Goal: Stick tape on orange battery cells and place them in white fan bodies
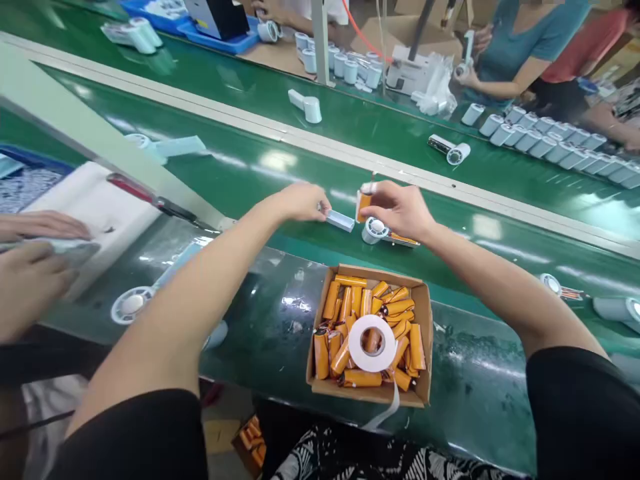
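Over the green conveyor, my left hand [304,202] pinches one end of a pale blue plastic handle piece [341,221]. My right hand [403,208] grips an orange-wrapped battery [364,205] between thumb and fingers, with something white along its side. Just below that hand lies a pale blue, fan-like housing [375,230] with a round vented end; orange shows in its handle, partly behind my wrist. Closer to me stands a cardboard box [427,320] full of orange batteries [362,379]. A roll of white tape [356,343] rests on them, its loose end trailing over the front edge.
A slanted pale post [115,143] rises at left, beside a co-worker's hands [37,257] holding a cloth-like item. More housings lie along the belt, including one [311,109] farther back. Across the line, people work behind rows of pale cylinders [555,143]. A metal rail [345,155] divides the surface.
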Demonstrator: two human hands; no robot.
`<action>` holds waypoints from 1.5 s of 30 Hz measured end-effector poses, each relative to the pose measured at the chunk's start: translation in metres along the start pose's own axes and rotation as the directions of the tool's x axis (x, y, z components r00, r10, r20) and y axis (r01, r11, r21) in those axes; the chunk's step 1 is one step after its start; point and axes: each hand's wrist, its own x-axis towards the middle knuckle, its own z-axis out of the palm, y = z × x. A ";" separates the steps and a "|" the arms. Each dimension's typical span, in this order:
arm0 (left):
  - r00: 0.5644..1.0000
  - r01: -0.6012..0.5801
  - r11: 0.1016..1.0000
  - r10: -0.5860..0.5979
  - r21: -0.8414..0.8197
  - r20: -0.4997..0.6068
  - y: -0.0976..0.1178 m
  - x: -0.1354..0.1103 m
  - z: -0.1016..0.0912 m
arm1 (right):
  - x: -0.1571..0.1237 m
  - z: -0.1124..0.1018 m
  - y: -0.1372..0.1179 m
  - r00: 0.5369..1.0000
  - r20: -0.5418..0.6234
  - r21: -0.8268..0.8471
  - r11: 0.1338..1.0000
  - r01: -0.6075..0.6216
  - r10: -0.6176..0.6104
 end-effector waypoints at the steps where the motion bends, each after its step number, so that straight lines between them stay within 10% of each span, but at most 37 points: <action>1: 1.000 0.004 0.999 -0.004 -0.033 -0.001 -0.001 0.000 -0.003 | 0.007 0.009 0.007 0.999 0.046 -0.070 0.998 -0.001 0.004; 9: 0.986 0.015 0.998 -0.024 -0.057 -0.163 0.008 0.008 0.009 | 0.013 0.028 0.019 0.957 0.266 -0.521 0.853 0.039 0.119; 20: 0.918 0.016 0.964 -0.119 -0.265 -0.378 0.025 0.024 0.024 | 0.042 0.059 -0.013 0.733 0.456 -0.852 0.487 0.193 0.506; 25: 0.749 -0.257 0.948 0.071 -0.190 -0.659 0.085 -0.070 0.037 | 0.043 0.064 -0.021 0.726 0.424 -0.864 0.483 0.144 0.542; 29: 0.765 -0.487 0.871 0.457 0.055 -0.454 0.138 -0.173 0.073 | 0.027 0.061 -0.021 0.804 0.357 -0.861 0.502 0.085 0.475; 33: 0.756 -0.451 0.879 0.469 0.155 -0.457 0.152 -0.207 0.095 | -0.016 0.035 -0.052 0.923 0.155 -0.793 0.602 -0.097 0.352; 38: 0.534 -0.434 0.882 0.416 0.184 -0.736 0.161 -0.229 0.098 | -0.133 0.000 -0.122 0.959 0.018 -0.241 0.932 -0.269 0.282; 45: 0.425 -0.340 0.904 0.394 0.259 -0.815 0.167 -0.268 0.125 | -0.265 0.060 -0.174 0.686 0.696 0.136 0.899 -0.417 0.213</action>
